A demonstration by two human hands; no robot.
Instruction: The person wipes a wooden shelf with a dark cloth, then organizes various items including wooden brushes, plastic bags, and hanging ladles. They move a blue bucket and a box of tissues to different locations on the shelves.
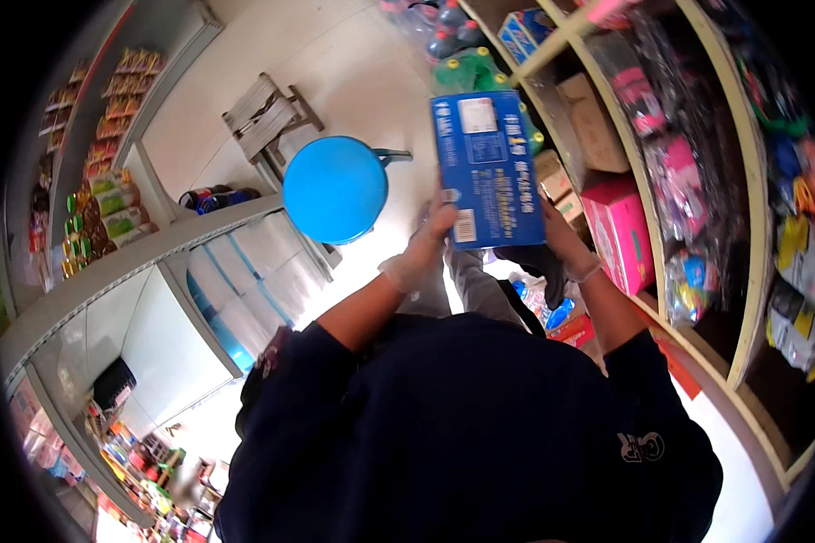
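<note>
A blue cardboard box (484,172) with a white label and a barcode is held up in front of me between both hands. My left hand (426,242), in what looks like a thin clear glove, grips its lower left edge. On the lower right side, my right hand (566,240), gloved the same way, is closed on the box. The far fingers of both hands are hidden behind it. Beyond the box stand green-tinted bottles (471,71), partly covered by its top edge.
A round blue stool (336,190) stands ahead to the left, with a small wooden folding chair (272,113) behind it. Shelving with a pink box (618,233) and packaged goods (684,185) runs along my right. Left, a shelf unit (154,237) holds bottles and packets.
</note>
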